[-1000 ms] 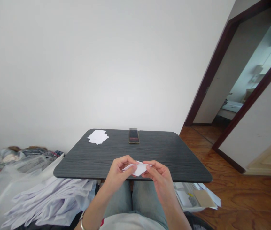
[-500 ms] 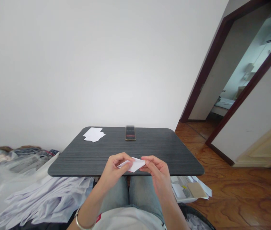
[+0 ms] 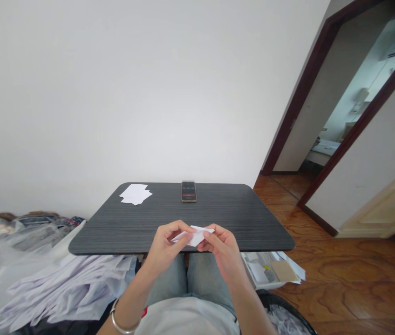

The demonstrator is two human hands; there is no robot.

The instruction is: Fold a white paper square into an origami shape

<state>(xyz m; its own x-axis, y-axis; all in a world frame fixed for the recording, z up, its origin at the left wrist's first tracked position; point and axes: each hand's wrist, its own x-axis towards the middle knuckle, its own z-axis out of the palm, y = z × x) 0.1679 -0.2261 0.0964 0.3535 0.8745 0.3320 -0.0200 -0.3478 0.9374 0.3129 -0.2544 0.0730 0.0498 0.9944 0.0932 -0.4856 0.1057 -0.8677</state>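
Observation:
A small folded white paper (image 3: 196, 237) is held up between both hands at the near edge of the dark table (image 3: 169, 214). My left hand (image 3: 167, 244) pinches its left part between thumb and fingers. On the right side, my right hand (image 3: 221, 246) grips it, thumb on the front face and fingers behind. Several overlapping white paper pieces (image 3: 136, 193) lie at the table's back left. A phone (image 3: 188, 191) rests at the back middle.
White cloth (image 3: 75, 288) is heaped below the table's left side, beside plastic-wrapped clothes (image 3: 26, 237). At the lower right are a box of papers (image 3: 270, 270) and a black bin (image 3: 284, 316). A doorway (image 3: 309, 93) opens at right.
My right hand has shifted left along the paper, its thumb now nearer the middle. My left hand keeps its pinch. The whole view has shifted slightly.

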